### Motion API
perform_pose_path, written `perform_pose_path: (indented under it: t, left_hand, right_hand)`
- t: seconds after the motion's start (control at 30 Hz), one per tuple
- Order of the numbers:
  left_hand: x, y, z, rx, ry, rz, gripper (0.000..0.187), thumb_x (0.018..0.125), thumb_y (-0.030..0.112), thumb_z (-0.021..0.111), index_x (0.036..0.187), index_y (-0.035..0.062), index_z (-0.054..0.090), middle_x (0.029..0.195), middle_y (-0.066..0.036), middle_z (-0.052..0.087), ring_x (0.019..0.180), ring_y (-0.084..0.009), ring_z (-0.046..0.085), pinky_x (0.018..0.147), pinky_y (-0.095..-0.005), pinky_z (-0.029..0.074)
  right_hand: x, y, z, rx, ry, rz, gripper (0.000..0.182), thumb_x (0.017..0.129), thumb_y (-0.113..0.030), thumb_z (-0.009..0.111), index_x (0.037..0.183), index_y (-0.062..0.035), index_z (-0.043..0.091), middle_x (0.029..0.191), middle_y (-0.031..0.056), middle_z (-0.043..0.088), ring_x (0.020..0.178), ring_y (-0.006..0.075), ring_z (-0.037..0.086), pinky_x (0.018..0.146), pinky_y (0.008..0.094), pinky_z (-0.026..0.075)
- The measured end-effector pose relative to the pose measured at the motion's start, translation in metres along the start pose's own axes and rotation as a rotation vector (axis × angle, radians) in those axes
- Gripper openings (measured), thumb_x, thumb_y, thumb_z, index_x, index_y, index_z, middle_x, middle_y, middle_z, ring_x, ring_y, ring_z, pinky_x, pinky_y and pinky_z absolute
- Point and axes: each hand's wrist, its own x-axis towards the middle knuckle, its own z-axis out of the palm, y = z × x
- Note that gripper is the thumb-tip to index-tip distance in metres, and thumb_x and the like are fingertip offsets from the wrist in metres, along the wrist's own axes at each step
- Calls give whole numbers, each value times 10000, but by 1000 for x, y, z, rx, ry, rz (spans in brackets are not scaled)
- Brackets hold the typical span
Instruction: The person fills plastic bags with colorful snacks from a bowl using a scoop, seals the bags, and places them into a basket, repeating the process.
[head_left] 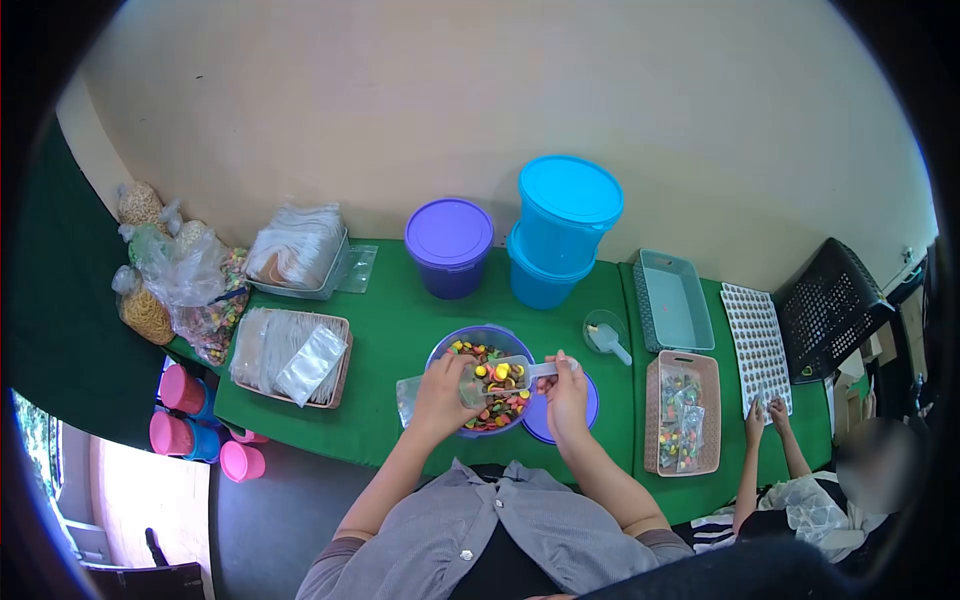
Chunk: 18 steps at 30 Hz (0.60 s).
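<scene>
A purple tub (432, 352) full of colourful candies (510, 410) stands in front of me. My right hand (568, 395) is closed around the handle of a translucent scoop (535, 372), which carries yellow, red and brown candies above the tub. My left hand (440, 395) grips a small clear cup (472, 386) at the scoop's mouth; its far side is hidden by my fingers. A clear plastic bag (406, 402) shows just left of my left wrist. Partly under my right hand lies a round purple lid (575, 418).
Lidded purple (450, 245) and stacked blue tubs (560, 225) stand behind. Bag-filled baskets (340, 375) and sacks of snacks (185, 285) are left. Right are a bowl with a scoop (605, 335), a basket of filled packets (683, 462), and a co-worker's hands (765, 412) on a sticker sheet (755, 335).
</scene>
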Motion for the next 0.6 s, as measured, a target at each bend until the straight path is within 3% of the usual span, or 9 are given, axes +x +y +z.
perform_pose_path:
  t: [0.07,0.27,0.4,0.6]
  left_hand:
    - [1,5,3,46,-12,43,632,542,169,854,1085,90,542,1015,-95,548,977,-301,554,844,-412,452]
    - [6,5,17,1,44,51,637,534,175,858,1079,87,539,1010,-94,547,957,-309,545,819,-414,429]
    - [5,4,17,-22,66,36,649,538,174,856,1088,66,530,1032,-111,548,967,-323,542,834,-421,424]
    - [5,0,15,-38,59,22,655,555,158,845,1116,59,520,1057,-124,547,1000,-335,540,873,-426,426]
  right_hand:
    - [-3,-7,6,-387,-101,-196,224,1002,-246,513,964,-27,543,728,27,574,581,85,516,541,228,421]
    - [-13,-36,40,-791,-179,-400,170,984,-170,545,922,-12,548,761,27,608,615,55,551,542,223,453]
    - [-13,-37,48,-858,-203,-479,174,983,-161,543,915,-1,552,773,29,614,607,57,553,538,227,457]
    - [-10,-33,51,-612,-283,-269,193,990,-183,540,917,-5,560,758,35,611,590,66,564,528,222,469]
